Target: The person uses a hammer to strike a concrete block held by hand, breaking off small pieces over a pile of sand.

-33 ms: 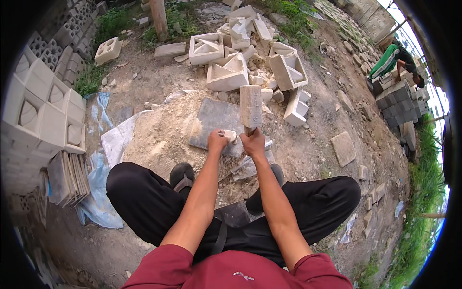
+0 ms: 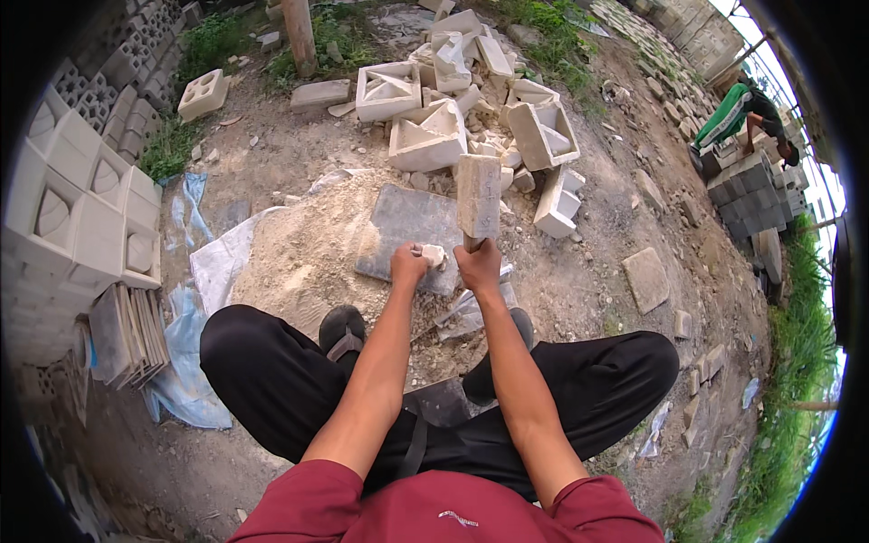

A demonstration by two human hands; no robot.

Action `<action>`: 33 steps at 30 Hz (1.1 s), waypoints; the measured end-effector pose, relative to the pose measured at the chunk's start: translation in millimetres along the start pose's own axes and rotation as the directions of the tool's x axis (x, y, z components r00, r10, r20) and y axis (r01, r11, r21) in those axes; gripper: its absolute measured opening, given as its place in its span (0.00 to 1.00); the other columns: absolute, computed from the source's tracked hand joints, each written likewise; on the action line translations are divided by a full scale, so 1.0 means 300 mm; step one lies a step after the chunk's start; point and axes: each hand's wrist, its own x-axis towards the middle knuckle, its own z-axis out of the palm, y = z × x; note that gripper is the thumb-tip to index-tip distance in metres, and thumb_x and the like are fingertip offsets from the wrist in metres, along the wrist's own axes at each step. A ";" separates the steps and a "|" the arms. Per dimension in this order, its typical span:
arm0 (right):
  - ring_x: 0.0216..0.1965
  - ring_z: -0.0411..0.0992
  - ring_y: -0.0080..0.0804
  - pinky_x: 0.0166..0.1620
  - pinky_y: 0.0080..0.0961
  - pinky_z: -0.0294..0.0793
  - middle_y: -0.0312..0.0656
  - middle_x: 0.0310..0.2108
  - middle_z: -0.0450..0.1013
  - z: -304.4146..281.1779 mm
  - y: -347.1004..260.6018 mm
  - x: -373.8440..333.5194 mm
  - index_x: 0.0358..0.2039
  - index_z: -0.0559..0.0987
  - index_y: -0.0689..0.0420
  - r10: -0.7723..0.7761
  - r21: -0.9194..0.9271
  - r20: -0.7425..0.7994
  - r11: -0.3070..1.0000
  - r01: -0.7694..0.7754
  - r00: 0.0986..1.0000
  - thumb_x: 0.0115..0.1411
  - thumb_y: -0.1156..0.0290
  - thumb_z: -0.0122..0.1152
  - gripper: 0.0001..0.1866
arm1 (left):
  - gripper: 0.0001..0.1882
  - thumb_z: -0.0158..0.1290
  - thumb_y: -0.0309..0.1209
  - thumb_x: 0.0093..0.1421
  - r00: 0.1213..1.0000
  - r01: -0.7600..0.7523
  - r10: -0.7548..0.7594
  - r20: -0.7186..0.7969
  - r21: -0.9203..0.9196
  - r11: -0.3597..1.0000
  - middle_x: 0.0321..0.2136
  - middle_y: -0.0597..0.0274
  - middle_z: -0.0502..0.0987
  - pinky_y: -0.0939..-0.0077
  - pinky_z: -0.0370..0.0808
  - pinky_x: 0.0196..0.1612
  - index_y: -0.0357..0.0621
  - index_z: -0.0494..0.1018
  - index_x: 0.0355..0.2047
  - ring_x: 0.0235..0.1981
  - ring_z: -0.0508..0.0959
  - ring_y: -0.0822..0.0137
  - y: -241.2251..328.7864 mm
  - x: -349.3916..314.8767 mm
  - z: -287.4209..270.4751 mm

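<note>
My left hand (image 2: 409, 264) is closed around a small pale lump of broken block (image 2: 434, 257), which it holds against a flat dark slab (image 2: 398, 226). My right hand (image 2: 478, 264) grips the short handle of a mallet (image 2: 478, 195) with a long, dusty, box-shaped head. The head is raised, pointing away from me, beyond the right edge of the slab. Left of the slab spreads a heap of cream-coloured crushed grit (image 2: 303, 235), partly on a white sheet (image 2: 222, 262).
Ahead lies a pile of broken cream blocks (image 2: 428, 136). Patterned blocks (image 2: 95, 213) are stacked at left, above leaning thin boards (image 2: 136, 335) and blue plastic (image 2: 186, 366). At far right, a person in green trousers (image 2: 724, 118) bends over grey blocks (image 2: 747, 195).
The mallet's head has shifted slightly up and to the right, its tilt changing a little with my right hand. My left hand and the lump stay in place.
</note>
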 end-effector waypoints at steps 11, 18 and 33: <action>0.39 0.77 0.44 0.43 0.33 0.75 0.55 0.35 0.78 0.042 0.192 -0.063 0.42 0.75 0.68 0.185 -0.062 0.364 0.983 -0.174 0.913 0.40 0.63 0.66 0.29 | 0.19 0.64 0.31 0.40 1.000 -0.013 0.012 0.025 0.036 0.999 0.33 0.54 0.82 0.63 0.76 0.41 0.46 0.77 0.36 0.38 0.81 0.55 0.016 0.009 0.006; 0.36 0.76 0.55 0.39 0.37 0.75 0.61 0.31 0.76 -0.002 0.015 0.014 0.37 0.75 0.68 0.041 -0.065 0.123 0.997 -0.033 0.992 0.44 0.65 0.63 0.22 | 0.18 0.60 0.30 0.40 1.000 -0.011 0.011 0.002 -0.006 1.000 0.33 0.53 0.81 0.63 0.75 0.41 0.46 0.77 0.36 0.37 0.81 0.54 -0.021 -0.001 0.011; 0.31 0.77 0.45 0.34 0.34 0.75 0.51 0.26 0.76 -0.002 0.091 -0.029 0.34 0.75 0.67 0.013 0.045 0.108 0.999 -0.018 0.994 0.44 0.66 0.63 0.19 | 0.20 0.62 0.32 0.41 1.000 -0.030 0.030 -0.001 0.047 0.998 0.35 0.52 0.81 0.62 0.76 0.42 0.46 0.77 0.38 0.39 0.80 0.53 0.002 -0.001 0.024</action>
